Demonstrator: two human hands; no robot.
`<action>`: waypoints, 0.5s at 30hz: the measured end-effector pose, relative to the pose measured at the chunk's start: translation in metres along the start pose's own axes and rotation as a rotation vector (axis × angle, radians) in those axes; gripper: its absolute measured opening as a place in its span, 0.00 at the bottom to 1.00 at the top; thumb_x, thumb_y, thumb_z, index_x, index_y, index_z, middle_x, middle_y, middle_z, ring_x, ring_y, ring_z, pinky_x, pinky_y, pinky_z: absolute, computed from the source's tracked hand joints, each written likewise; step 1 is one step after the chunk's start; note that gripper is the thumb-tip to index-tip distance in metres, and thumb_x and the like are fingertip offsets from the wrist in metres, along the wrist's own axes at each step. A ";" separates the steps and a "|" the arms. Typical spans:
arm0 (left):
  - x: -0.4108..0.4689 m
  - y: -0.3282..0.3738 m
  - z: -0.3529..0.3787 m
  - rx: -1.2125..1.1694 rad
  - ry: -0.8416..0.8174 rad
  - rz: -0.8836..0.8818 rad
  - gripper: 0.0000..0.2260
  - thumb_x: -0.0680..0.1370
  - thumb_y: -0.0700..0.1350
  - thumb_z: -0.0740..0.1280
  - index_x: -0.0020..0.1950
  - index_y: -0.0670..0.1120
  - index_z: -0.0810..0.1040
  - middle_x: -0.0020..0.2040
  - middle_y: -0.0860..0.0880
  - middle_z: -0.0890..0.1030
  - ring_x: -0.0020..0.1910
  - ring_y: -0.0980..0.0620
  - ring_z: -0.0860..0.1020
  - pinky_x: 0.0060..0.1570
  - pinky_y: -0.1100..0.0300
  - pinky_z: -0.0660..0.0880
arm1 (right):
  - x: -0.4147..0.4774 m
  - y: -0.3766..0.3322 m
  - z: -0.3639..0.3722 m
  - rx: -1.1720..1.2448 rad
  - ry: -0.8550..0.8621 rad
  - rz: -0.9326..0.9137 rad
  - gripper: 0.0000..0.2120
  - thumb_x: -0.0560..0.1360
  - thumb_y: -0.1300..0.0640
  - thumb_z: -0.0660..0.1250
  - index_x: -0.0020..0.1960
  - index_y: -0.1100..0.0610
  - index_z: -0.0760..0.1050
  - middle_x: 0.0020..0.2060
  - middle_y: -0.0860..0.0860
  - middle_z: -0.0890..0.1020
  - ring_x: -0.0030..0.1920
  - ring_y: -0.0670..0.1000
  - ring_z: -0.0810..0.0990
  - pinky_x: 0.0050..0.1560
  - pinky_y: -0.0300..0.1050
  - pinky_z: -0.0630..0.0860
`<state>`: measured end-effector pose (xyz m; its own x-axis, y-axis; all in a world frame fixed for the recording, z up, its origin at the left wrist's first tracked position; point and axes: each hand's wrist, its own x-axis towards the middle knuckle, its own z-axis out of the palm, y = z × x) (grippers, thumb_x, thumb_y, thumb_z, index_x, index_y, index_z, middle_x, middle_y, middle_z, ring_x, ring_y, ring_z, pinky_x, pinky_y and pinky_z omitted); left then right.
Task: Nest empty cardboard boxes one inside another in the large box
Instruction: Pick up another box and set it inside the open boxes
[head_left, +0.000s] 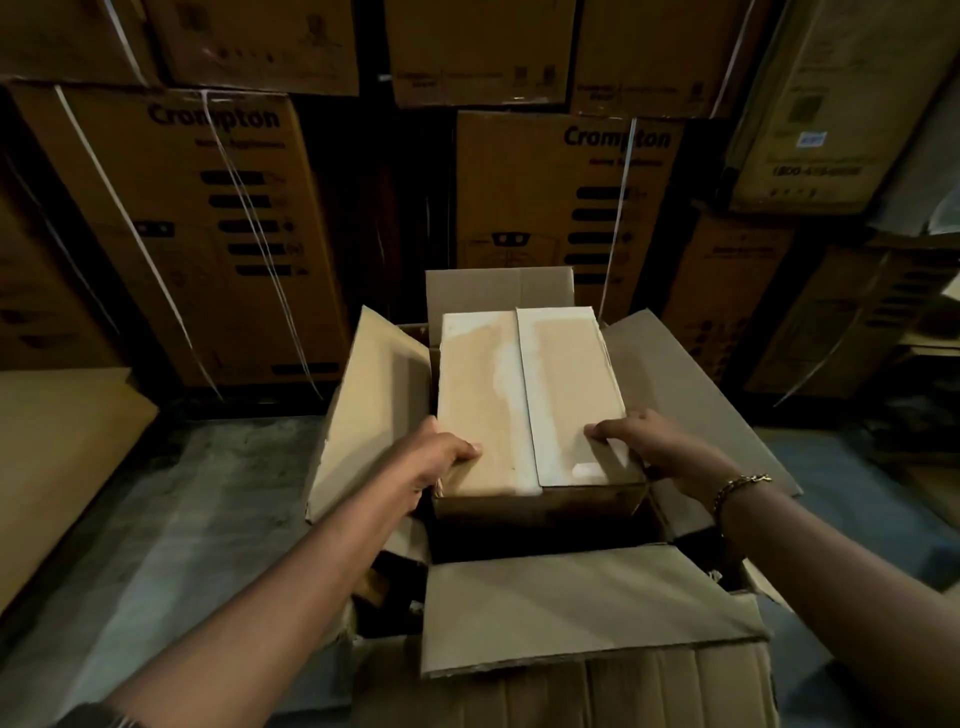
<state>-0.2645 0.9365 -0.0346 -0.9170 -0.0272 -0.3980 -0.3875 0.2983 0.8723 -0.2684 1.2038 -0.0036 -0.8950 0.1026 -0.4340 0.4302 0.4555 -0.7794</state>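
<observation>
1. The left hand (441, 457), at centre frame, grasps the near left corner of the smaller box (530, 405), thumb laid on its top, fingers wrapped down the side.
2. The right hand (654, 447) grips the near right corner the same way (a gold bracelet (737, 488) sits on that wrist).
3. Both forearms reach in from the lower corners, nearly straight.
4. The smaller box, flaps closed, sits in the mouth of the large box (587, 603), whose four flaps stand open around it.
5. Stacked printed cartons (218, 223) fill the upper frame.
</observation>
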 end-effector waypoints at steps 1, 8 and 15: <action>0.007 -0.003 0.003 0.035 0.010 -0.010 0.22 0.68 0.48 0.76 0.58 0.47 0.73 0.56 0.48 0.81 0.55 0.48 0.78 0.62 0.48 0.74 | 0.006 0.002 0.001 -0.017 -0.003 0.018 0.15 0.75 0.50 0.73 0.53 0.59 0.74 0.39 0.54 0.76 0.34 0.52 0.75 0.32 0.41 0.70; 0.044 -0.016 0.013 0.150 0.013 -0.074 0.25 0.68 0.45 0.77 0.61 0.42 0.73 0.58 0.44 0.81 0.56 0.46 0.78 0.62 0.49 0.75 | 0.044 0.012 0.018 -0.031 -0.027 0.157 0.16 0.76 0.56 0.73 0.55 0.60 0.70 0.46 0.56 0.77 0.42 0.54 0.78 0.35 0.44 0.75; 0.062 -0.014 0.032 0.496 0.028 -0.110 0.38 0.79 0.43 0.65 0.82 0.44 0.44 0.79 0.39 0.59 0.72 0.40 0.68 0.52 0.58 0.70 | 0.074 0.020 0.032 -0.089 -0.007 0.172 0.19 0.75 0.57 0.73 0.61 0.63 0.70 0.47 0.57 0.78 0.44 0.55 0.78 0.39 0.47 0.76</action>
<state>-0.3135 0.9611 -0.0804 -0.8782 -0.1069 -0.4661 -0.3958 0.7096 0.5830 -0.3224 1.1923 -0.0660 -0.8083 0.1791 -0.5608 0.5641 0.5080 -0.6509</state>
